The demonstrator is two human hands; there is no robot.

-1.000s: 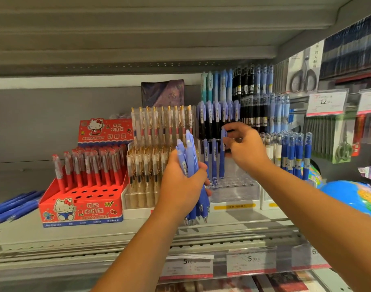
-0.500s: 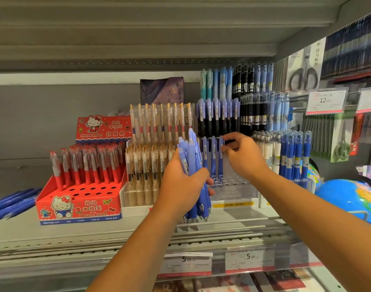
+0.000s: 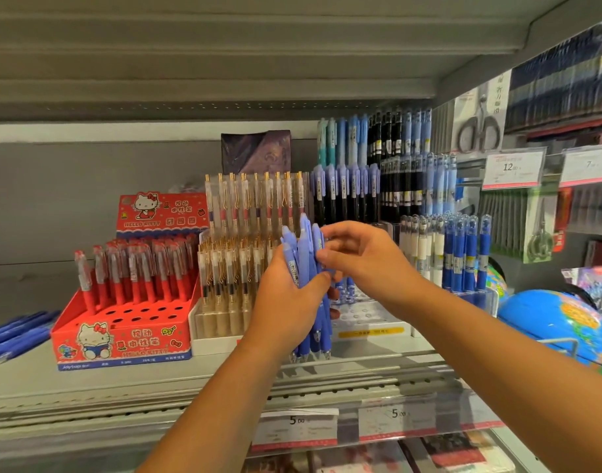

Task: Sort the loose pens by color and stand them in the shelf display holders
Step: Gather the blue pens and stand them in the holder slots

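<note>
Gripping a fistful of periwinkle pens (image 3: 294, 264) in the curled left hand (image 3: 286, 302), pinching one from 3 o'clock with the right hand (image 3: 364, 261), clear display holder (image 3: 368, 322) behind at 4 o'clock.

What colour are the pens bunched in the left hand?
Periwinkle blue pens, gripped by the left hand; head view.

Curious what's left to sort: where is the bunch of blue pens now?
Head view, centre: the bunch of blue pens is gripped in the left hand, the right hand pinching at its top, in front of the gold-clipped pen display.
</note>
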